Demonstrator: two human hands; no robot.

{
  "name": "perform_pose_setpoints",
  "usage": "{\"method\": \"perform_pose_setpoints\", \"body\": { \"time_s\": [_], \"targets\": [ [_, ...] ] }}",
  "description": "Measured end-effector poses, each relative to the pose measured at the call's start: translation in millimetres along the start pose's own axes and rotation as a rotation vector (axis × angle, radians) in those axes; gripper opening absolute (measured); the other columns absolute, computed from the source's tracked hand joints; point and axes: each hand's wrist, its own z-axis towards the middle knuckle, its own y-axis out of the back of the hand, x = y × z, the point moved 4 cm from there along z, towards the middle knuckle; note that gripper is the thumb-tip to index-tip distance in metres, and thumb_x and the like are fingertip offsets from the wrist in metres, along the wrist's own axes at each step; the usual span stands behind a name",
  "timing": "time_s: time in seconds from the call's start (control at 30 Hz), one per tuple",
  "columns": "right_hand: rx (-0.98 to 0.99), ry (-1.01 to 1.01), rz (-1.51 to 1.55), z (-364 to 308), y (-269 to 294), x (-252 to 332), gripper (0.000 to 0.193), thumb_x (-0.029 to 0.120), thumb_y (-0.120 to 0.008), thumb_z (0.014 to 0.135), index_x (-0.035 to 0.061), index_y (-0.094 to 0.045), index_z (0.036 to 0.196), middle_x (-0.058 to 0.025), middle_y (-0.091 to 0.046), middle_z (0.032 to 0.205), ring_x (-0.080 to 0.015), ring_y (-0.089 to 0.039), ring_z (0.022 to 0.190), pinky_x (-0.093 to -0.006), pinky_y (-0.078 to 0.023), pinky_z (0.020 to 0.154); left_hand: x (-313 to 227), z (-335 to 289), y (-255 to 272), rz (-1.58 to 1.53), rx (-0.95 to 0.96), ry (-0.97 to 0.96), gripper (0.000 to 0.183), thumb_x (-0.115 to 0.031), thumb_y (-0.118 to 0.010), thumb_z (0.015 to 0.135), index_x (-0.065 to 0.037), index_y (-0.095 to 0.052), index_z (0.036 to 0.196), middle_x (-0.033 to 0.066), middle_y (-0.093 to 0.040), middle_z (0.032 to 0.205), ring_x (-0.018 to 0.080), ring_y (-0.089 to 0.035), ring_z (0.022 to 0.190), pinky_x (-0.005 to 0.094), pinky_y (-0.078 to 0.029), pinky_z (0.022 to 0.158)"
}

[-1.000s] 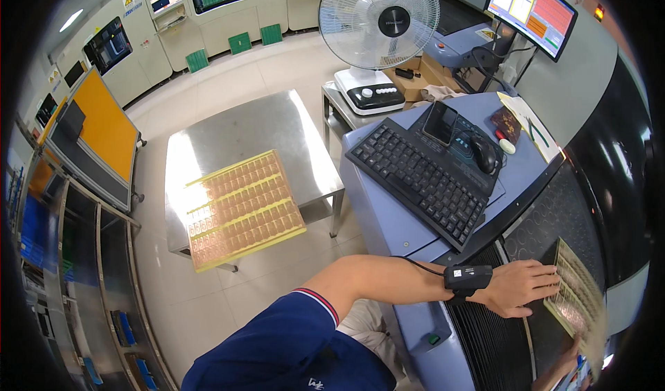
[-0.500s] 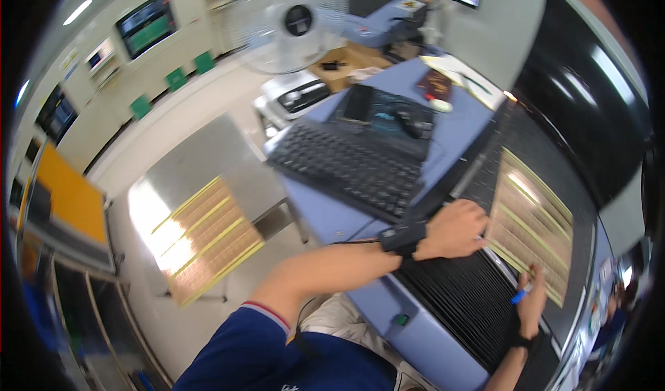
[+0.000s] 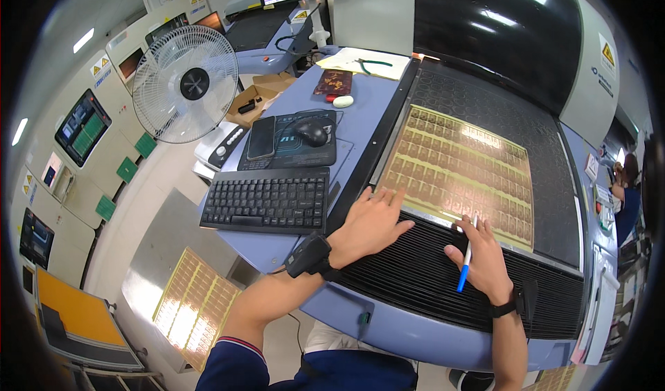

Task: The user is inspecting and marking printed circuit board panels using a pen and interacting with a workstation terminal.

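Observation:
A copper-and-yellow circuit board panel (image 3: 460,173), patterned in rows, lies on the dark textured bed of a machine. At the panel's near left corner my left hand (image 3: 370,225) lies with its fingers spread, fingertips at the edge. My right hand (image 3: 486,263) holds a white pen with a blue end (image 3: 465,270), its blue end pointing back toward me. The fingertips of that hand rest at the panel's near edge. Black ribbed bellows (image 3: 443,273) run below both hands. I wear a black band on each wrist, the left one with a small box.
Left of the machine bed are a keyboard (image 3: 267,198), a mouse (image 3: 312,132), a phone (image 3: 262,138) and green-handled pliers (image 3: 374,63). A fan (image 3: 185,83) stands beyond. A second panel (image 3: 196,308) lies on a metal table. Another person (image 3: 629,193) is at far right.
My view has swung to the right and steadied. My left hand has opened out flat at the panel's near left corner. The right hand still holds the pen by the near edge.

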Motion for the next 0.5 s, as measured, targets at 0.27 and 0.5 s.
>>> {"method": "perform_pose_setpoints", "body": {
  "time_s": [0.27,0.5],
  "targets": [
    [-0.036,0.077,0.025,-2,1,-2,0.059,0.041,-0.070,0.088,-0.0014,-0.056,0.127,-0.0339,-0.055,0.132,-0.0548,-0.042,0.131,-0.0532,-0.034,0.113,2,-11,30,-0.092,0.033,0.030,0.056,-0.035,-0.064,0.094,0.002,-0.050,0.134,0.0243,-0.059,0.129,0.0396,-0.054,0.124,0.0467,-0.040,0.108],
    [-0.008,0.078,0.089,-3,-5,-14,0.061,0.048,-0.065,0.091,-0.0043,-0.058,0.122,-0.0362,-0.056,0.127,-0.0563,-0.041,0.132,-0.0554,-0.035,0.111,65,-125,93,0.211,-0.355,0.361,0.060,-0.026,-0.071,0.088,0.004,-0.051,0.135,0.0274,-0.058,0.131,0.0475,-0.049,0.127,0.0532,-0.034,0.110]
  ]
}}
